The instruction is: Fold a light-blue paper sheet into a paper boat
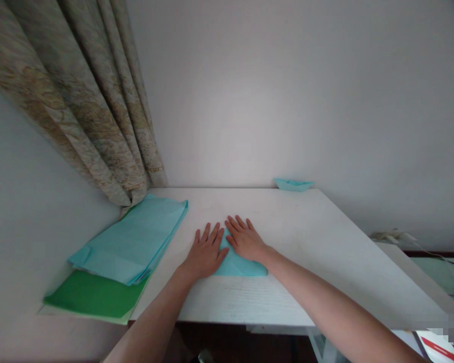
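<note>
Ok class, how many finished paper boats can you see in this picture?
1: a pale blue paper boat sits at the far edge of the white desk, by the wall. The folded blue paper under the left hand and right hand is partly hidden.

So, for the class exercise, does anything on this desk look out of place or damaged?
Yes: the pale blue paper stack on the left has uneven sheets and a bent-up corner. A small blue paper boat also sits alone at the far edge of the desk, against the wall.
</note>
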The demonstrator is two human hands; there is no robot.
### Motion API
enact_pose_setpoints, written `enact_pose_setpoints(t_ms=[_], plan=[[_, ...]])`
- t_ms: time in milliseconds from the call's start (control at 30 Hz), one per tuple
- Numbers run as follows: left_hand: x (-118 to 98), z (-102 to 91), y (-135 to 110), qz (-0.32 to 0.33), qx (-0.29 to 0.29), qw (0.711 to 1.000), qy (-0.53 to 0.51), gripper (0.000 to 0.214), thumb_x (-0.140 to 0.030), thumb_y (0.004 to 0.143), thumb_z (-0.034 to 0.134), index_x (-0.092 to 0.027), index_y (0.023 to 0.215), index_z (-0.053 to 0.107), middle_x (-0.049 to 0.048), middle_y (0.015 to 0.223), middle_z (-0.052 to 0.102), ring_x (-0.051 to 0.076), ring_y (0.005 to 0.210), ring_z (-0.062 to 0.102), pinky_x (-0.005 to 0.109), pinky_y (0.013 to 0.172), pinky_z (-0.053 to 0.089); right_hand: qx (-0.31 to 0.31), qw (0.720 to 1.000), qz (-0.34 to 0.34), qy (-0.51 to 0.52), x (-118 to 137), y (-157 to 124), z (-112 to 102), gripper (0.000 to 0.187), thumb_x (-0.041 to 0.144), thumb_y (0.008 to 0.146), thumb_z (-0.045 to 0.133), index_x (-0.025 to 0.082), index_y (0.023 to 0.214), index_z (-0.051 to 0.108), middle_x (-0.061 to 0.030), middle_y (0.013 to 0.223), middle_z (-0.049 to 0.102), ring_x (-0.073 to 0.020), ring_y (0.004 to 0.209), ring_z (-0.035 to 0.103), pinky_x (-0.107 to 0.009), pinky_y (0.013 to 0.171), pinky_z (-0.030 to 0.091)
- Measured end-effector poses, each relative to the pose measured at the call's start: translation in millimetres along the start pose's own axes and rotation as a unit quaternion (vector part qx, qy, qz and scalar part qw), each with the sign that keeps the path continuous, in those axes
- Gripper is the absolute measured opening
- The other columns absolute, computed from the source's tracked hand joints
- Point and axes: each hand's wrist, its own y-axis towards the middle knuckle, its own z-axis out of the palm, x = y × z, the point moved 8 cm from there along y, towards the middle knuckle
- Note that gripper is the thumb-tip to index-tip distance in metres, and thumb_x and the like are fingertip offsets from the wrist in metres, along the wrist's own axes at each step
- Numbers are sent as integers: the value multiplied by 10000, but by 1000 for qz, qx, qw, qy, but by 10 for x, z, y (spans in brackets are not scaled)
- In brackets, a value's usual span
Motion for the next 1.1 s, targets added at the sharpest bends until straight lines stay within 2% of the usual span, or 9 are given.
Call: enact_pose_setpoints(t_ms=[300, 500, 600, 700, 767, 867, 967, 1033, 1100], plan=[[139, -94, -460, -30, 85, 996, -7, 602, -488, 931, 229, -196, 1457, 227, 55, 1538, 71, 373, 1390, 24, 626, 1055, 199, 22, 1000, 3, 18, -17, 21, -25, 522, 410, 959, 231, 210, 1434, 311, -87, 1524, 205, -319, 1393, 145, -579, 1080, 150], [135, -153, -773, -100, 119, 988, 15, 663, -510, 913, 271, -91, 1426, 304, 124, 1518, 114, 386, 1380, 65, 599, 1044, 263, 27, 999, 6, 23, -20, 24, -8, 523, 409, 959, 238, 207, 1435, 308, -86, 1526, 198, -325, 1393, 142, -581, 1080, 147], [134, -229, -803, -115, 104, 988, 25, 681, -554, 904, 276, -62, 1339, 456, 162, 1504, 172, 403, 1369, 135, 582, 1022, 312, 31, 999, 10, 21, -18, 22, -5, 521, 408, 962, 228, 210, 1438, 301, -90, 1528, 187, -319, 1395, 137, -576, 1082, 142], [143, -344, -733, -113, 54, 991, 44, 709, -613, 891, 256, -69, 1067, 675, 174, 1495, 222, 418, 1357, 186, 567, 1034, 301, 27, 999, 10, 18, -13, 20, -11, 517, 403, 963, 233, 210, 1437, 305, -95, 1527, 191, -320, 1394, 141, -576, 1081, 142], [173, -413, -664, -120, 8, 992, 43, 684, -639, 866, 318, -85, 1008, 693, 181, 1495, 230, 412, 1358, 201, 550, 1046, 290, 23, 1000, 9, 18, -8, 19, -17, 512, 400, 963, 241, 211, 1433, 314, -101, 1523, 202, -325, 1392, 147, -579, 1078, 146], [136, -442, -544, -74, -40, 996, 10, 690, -650, 795, 483, -151, 1269, 536, 151, 1512, 212, 356, 1384, 167, 533, 1069, 265, 18, 1000, 7, 18, 2, 12, -32, 508, 404, 963, 244, 218, 1430, 320, -105, 1521, 211, -327, 1391, 148, -580, 1076, 149], [-25, -345, -431, 39, -20, 998, -43, 832, -672, 719, 568, -245, 1401, 353, 95, 1522, 214, 307, 1399, 147, 529, 1097, 210, 13, 1000, 2, 17, 16, 1, -53, 507, 411, 965, 236, 222, 1427, 323, -107, 1520, 213, -324, 1391, 150, -576, 1075, 154], [-104, -286, -361, 81, -5, 994, -76, 846, -686, 717, 558, -234, 1402, 354, 102, 1499, 282, 305, 1385, 208, 521, 1099, 214, 10, 1000, 0, 15, 23, -4, -63, 506, 409, 968, 226, 219, 1427, 324, -110, 1520, 213, -320, 1391, 153, -573, 1075, 157], [-142, -296, -273, 93, -22, 990, -108, 690, -635, 817, 463, -200, 1352, 442, 104, 1432, 410, 281, 1339, 322, 486, 1096, 245, 12, 1000, 4, 14, 23, -8, -63, 512, 415, 968, 224, 211, 1425, 330, -117, 1518, 217, -323, 1390, 156, -570, 1075, 157]])
